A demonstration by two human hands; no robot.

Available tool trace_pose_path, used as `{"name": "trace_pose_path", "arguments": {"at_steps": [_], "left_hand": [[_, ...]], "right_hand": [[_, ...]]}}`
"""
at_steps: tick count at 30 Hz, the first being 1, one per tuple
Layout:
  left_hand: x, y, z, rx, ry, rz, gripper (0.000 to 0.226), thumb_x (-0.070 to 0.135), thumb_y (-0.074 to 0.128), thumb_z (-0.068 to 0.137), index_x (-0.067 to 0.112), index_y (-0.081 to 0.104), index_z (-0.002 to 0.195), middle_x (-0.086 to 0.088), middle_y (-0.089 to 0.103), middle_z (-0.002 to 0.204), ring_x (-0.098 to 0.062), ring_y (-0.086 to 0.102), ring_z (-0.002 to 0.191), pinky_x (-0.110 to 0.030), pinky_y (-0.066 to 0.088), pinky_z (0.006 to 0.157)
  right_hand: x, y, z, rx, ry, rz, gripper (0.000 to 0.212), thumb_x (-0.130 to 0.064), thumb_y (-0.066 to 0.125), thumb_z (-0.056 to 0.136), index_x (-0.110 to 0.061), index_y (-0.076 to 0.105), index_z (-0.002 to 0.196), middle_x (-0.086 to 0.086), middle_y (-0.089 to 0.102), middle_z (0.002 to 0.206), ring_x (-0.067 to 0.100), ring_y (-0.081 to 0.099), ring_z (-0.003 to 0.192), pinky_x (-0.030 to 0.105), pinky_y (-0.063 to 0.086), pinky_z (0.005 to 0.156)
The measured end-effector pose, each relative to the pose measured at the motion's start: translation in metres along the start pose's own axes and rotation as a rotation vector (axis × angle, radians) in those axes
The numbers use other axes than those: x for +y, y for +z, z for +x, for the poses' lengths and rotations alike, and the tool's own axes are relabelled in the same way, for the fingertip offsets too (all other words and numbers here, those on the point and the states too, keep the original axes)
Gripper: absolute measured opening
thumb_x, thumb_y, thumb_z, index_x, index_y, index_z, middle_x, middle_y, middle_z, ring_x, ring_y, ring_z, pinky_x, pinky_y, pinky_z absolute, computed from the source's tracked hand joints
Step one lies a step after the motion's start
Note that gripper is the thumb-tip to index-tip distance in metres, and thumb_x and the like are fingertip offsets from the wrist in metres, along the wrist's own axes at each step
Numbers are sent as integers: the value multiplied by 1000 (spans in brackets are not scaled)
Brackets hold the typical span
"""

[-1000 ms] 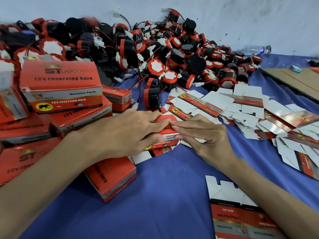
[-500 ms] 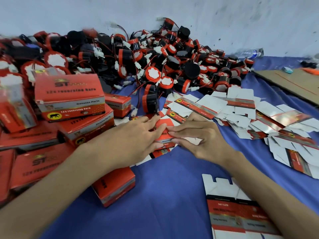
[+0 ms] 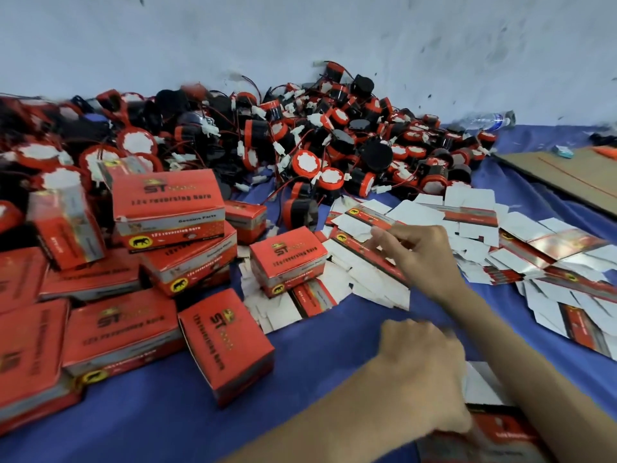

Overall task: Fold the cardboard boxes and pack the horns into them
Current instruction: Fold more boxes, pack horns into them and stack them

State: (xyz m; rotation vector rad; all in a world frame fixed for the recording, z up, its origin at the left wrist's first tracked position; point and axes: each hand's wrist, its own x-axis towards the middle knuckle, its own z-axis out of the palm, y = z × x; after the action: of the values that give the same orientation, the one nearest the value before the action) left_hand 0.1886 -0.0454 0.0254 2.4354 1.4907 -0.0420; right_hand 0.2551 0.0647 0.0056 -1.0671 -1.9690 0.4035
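Hands: right [image 3: 424, 262] loosely curled, empty, above flat cartons [image 3: 367, 265]; left [image 3: 422, 372] blurred, unclear.

Readable stuff is all on the folded red boxes [image 3: 168, 208] at the left. The top stacked one has "ST" in big dark letters on its lid, "12v reversing horn" under that, then "Genuine Parts" on the grey band down the front — plus a yellow oval badge [image 3: 141, 242] with a black animal silhouette. The small box [image 3: 288, 260] mid-table carries the same "ST" logo. Print on the flat blanks [image 3: 364, 217] is too blurred to read.
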Motion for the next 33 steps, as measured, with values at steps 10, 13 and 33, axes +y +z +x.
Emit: {"name": "trace_pose_path", "arguments": {"at_steps": [10, 13, 33], "left_hand": [[-85, -42, -12, 509, -217, -856, 15, 28, 60, 93, 18, 58, 82, 4, 66, 91, -19, 58, 89, -19, 42, 71], [-106, -50, -19, 721, -386, -1329, 15, 23, 55, 95, 16, 67, 90, -10, 72, 94, -32, 68, 89, -37, 56, 76], [-127, -37, -43, 223, -251, -1439, 27, -7, 53, 91, 17, 64, 87, 2, 70, 67, -10, 64, 54, -18, 46, 39]], "right_hand": [[-31, -38, 22, -45, 128, -32, 49, -53, 51, 87, -31, 55, 130, -6, 58, 129, 10, 52, 119, 38, 43, 102], [-39, -23, 15, -281, 249, 206, 53, -63, 58, 80, -53, 36, 128, -31, 51, 125, 0, 52, 119, 14, 43, 89], [-37, -9, -4, -550, -36, -71, 140, -100, 46, 32, -41, -8, 147, -21, -14, 154, -14, -10, 139, 31, 7, 117]]}}
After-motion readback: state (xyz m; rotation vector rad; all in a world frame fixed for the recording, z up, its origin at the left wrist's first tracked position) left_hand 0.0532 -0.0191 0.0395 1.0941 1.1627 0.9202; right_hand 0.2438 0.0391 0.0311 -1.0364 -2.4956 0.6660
